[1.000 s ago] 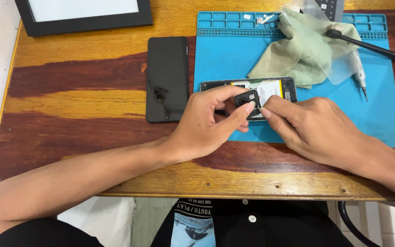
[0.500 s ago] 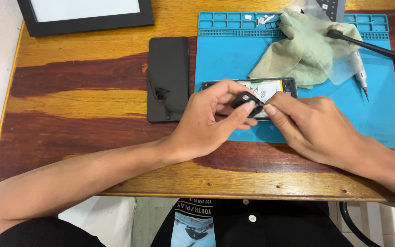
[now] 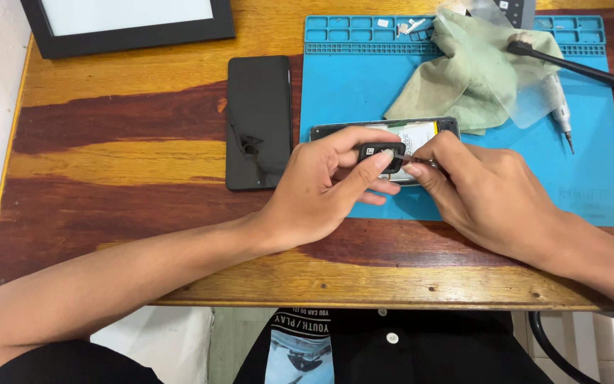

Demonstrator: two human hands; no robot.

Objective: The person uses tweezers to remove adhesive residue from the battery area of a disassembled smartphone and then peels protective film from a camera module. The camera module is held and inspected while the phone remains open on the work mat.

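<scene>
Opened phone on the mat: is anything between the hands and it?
Nothing visible does. The left hand pinches a small black part right over the opened phone, and the right hand touches it; the green cloth lies behind.

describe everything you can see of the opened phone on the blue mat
The opened phone lies flat, back side up and lengthwise left to right, on the blue mat. Its back cover is off: a dark frame rims a pale, whitish battery-like panel inside. Both hands cover its near half. The left hand pinches a small black part just over it; the right hand works beside that part. A green cloth lies right behind it.
</scene>
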